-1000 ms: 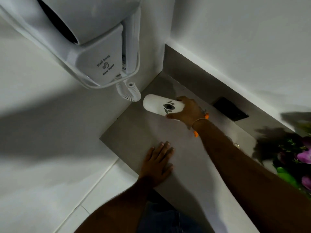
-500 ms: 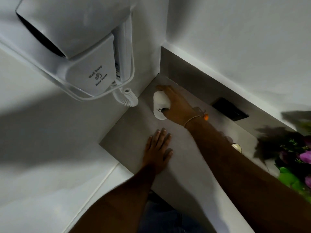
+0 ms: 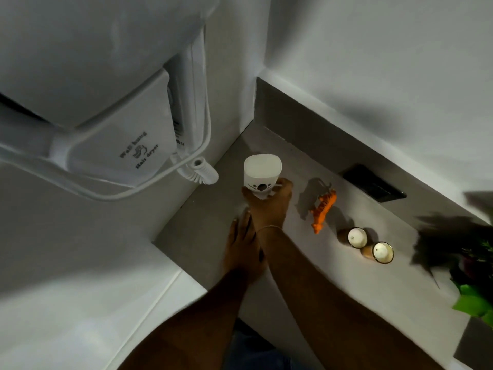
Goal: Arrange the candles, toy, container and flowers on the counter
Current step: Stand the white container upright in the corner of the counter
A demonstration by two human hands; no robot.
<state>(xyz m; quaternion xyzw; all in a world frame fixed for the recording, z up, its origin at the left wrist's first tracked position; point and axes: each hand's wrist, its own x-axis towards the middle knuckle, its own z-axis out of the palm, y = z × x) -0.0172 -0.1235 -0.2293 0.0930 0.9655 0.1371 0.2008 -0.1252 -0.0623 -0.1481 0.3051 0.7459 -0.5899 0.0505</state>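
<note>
My right hand (image 3: 269, 206) grips the lower part of a white container (image 3: 262, 170) with a dark logo, held upright near the counter's far left corner. Whether its base touches the counter is hidden by my fingers. My left hand (image 3: 244, 248) lies flat on the grey counter (image 3: 202, 225), fingers apart, just in front of the right hand. An orange toy tiger (image 3: 323, 208) lies to the right of the container. Two candles in gold-rimmed holders stand further right, one (image 3: 357, 237) nearer the toy, the other (image 3: 382, 252) beside it. Flowers (image 3: 474, 276) with green leaves fill the right edge.
A white wall-mounted hair dryer (image 3: 128, 124) with a coiled cord (image 3: 198, 173) hangs over the counter's left end. A dark socket plate (image 3: 373, 185) sits in the grey backsplash. White walls close the corner; the counter's front edge drops to a white floor.
My right hand turned the container from lying on its side to upright and drew it slightly back from the corner. The toy and candles came into view. My left hand stayed flat.
</note>
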